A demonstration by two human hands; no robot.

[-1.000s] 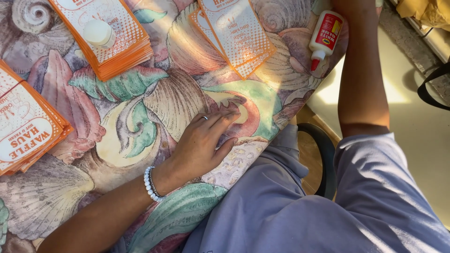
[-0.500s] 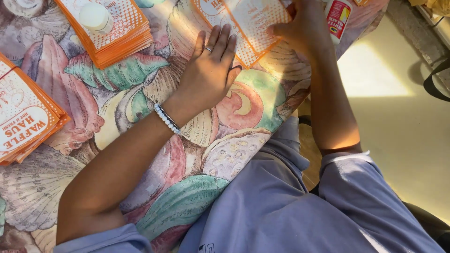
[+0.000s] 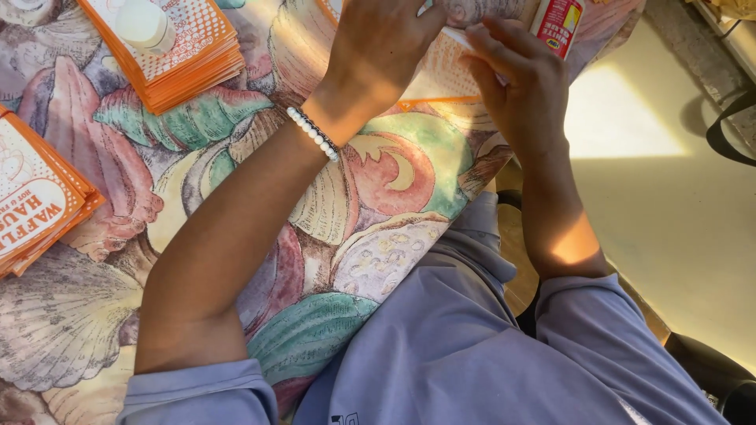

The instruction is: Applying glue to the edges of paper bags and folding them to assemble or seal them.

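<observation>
1. Both hands, left hand [image 3: 382, 47] and right hand [image 3: 516, 75], are pinching the flat orange-and-white paper bag [image 3: 441, 79] lying on the shell-patterned counter [image 3: 378, 205].
2. The red-and-white glue bottle [image 3: 557, 24] is standing just beside; an elbow nudge is probably risking toppling it.

Three stacks of orange-and-white paper bags lay on the bench: one [image 3: 169, 59] at the far left corner, one [image 3: 35, 205] at the left edge, one [image 3: 441, 75] at the far edge. There was one white cap [image 3: 142, 24], one red-labelled glue bottle [image 3: 557, 27] and one beaded bracelet [image 3: 313, 132].
</observation>
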